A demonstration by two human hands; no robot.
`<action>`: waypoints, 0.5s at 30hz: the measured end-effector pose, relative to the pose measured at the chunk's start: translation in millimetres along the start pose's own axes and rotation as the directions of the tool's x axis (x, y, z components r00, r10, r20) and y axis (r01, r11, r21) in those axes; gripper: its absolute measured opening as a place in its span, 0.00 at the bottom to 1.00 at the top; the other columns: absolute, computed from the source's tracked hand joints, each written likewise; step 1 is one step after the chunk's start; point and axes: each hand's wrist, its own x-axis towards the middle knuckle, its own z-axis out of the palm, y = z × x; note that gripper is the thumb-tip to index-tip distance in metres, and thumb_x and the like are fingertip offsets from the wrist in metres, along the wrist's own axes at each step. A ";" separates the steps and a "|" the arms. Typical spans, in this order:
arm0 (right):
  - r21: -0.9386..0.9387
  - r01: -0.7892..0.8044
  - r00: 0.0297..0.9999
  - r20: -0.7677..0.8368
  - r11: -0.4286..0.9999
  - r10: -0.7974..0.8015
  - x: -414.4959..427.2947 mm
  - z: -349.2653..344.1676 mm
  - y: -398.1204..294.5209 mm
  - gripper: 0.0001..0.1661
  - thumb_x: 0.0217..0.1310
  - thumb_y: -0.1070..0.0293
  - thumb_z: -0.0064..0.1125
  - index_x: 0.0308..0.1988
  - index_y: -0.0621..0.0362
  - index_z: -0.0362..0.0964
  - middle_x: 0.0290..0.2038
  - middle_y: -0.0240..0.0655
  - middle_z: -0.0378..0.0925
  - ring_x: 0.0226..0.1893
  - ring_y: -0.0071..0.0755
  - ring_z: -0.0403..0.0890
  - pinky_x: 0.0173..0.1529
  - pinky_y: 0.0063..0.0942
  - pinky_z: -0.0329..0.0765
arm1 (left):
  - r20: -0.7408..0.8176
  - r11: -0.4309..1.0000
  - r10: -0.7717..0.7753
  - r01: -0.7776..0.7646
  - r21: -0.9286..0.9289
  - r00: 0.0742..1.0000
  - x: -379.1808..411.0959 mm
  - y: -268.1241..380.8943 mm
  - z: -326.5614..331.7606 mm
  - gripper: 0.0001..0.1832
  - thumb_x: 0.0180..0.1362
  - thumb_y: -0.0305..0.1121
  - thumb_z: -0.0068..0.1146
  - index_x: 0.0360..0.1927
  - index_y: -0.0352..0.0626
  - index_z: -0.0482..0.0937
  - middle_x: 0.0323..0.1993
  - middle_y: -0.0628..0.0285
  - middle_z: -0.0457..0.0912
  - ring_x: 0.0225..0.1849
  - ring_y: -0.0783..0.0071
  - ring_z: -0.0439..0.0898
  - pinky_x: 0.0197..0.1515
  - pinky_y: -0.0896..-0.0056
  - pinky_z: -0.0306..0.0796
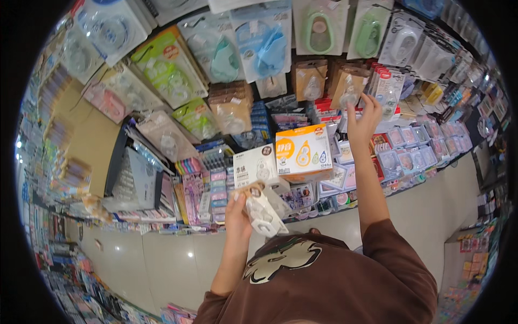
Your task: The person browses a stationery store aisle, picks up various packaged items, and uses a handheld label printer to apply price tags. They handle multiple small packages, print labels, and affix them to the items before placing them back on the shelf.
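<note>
My left hand (238, 216) grips white blister packs (265, 214), which seem to hold correction tape dispensers, low in front of my body. How many packs are in it I cannot tell. Up at the display, my right hand (364, 121) has its thumb and fingers at the lower edge of a brown-card blister pack (349, 87) with a clear dispenser inside. That pack tilts at the front of a hanging row. Between my hands, a white carton (255, 164) stands beside an orange-and-white carton (303, 150); both bear printed dispenser pictures and writing.
Larger blister packs (263, 40) hang from hooks above. Another brown-card stack (230, 107) hangs left of the cartons. Small clear boxes (408, 158) line the shelf at right. A cardboard box (91, 133) stands at left, and the tiled floor (170, 259) lies below the shelf edge.
</note>
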 end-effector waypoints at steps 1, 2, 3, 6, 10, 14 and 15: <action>0.092 0.006 1.000 -0.018 0.996 -0.004 -10.3 -6.7 -11.0 0.23 0.47 0.66 0.59 0.45 0.59 0.66 0.44 0.42 0.67 0.45 0.44 0.67 0.49 0.35 0.62 | 0.006 0.999 -0.009 0.010 -0.035 1.000 2.4 0.4 3.0 0.15 0.58 0.26 0.43 0.49 0.36 0.66 0.44 0.57 0.73 0.45 0.69 0.74 0.50 0.67 0.68; 0.290 -0.110 0.990 0.116 0.951 0.079 -24.2 -13.7 -29.0 0.17 0.52 0.67 0.54 0.43 0.60 0.67 0.40 0.42 0.70 0.43 0.42 0.69 0.49 0.33 0.63 | 0.012 0.997 -0.018 0.018 -0.071 1.000 3.8 0.4 5.1 0.15 0.58 0.27 0.43 0.50 0.36 0.65 0.45 0.57 0.73 0.46 0.68 0.73 0.50 0.66 0.68; 0.346 -0.236 0.934 0.338 0.908 0.114 -38.8 -23.2 -39.0 0.15 0.54 0.67 0.52 0.42 0.61 0.68 0.37 0.41 0.72 0.40 0.39 0.71 0.47 0.31 0.65 | 0.030 0.994 -0.037 0.040 -0.099 0.999 6.2 -0.6 10.3 0.16 0.58 0.27 0.43 0.50 0.36 0.65 0.46 0.57 0.73 0.46 0.68 0.73 0.50 0.66 0.68; 0.536 -0.619 0.641 0.767 0.574 -0.024 -73.3 -43.1 -79.6 0.13 0.60 0.66 0.45 0.39 0.63 0.70 0.30 0.36 0.75 0.32 0.28 0.74 0.39 0.24 0.69 | 0.086 0.988 -0.072 0.083 -0.133 0.994 10.5 -5.1 25.9 0.15 0.59 0.28 0.43 0.50 0.36 0.65 0.46 0.56 0.73 0.46 0.68 0.74 0.49 0.66 0.69; 0.425 -0.825 0.408 0.904 0.373 -0.127 -89.7 -45.1 -103.6 0.14 0.62 0.66 0.42 0.40 0.64 0.70 0.32 0.29 0.73 0.32 0.16 0.71 0.38 0.16 0.69 | 0.056 0.993 -0.086 0.090 -0.070 0.995 14.4 -14.0 32.9 0.15 0.60 0.30 0.41 0.50 0.37 0.64 0.45 0.57 0.73 0.44 0.69 0.75 0.47 0.67 0.70; 0.362 -0.873 0.345 0.932 0.326 -0.109 -86.4 -42.3 -109.4 0.12 0.60 0.66 0.48 0.35 0.64 0.71 0.24 0.22 0.68 0.25 0.12 0.63 0.30 0.14 0.63 | 0.012 0.990 -0.126 0.126 -0.060 0.992 19.2 -19.3 39.0 0.15 0.60 0.30 0.42 0.50 0.37 0.65 0.43 0.57 0.74 0.43 0.69 0.75 0.45 0.68 0.72; 0.368 -0.862 0.347 0.930 0.348 -0.124 -82.4 -41.8 -108.0 0.11 0.59 0.66 0.48 0.34 0.64 0.71 0.23 0.22 0.67 0.25 0.12 0.63 0.29 0.14 0.63 | 0.005 0.988 -0.140 0.140 -0.066 0.990 20.5 -20.1 40.6 0.15 0.60 0.30 0.42 0.50 0.37 0.65 0.43 0.57 0.74 0.43 0.69 0.75 0.45 0.68 0.72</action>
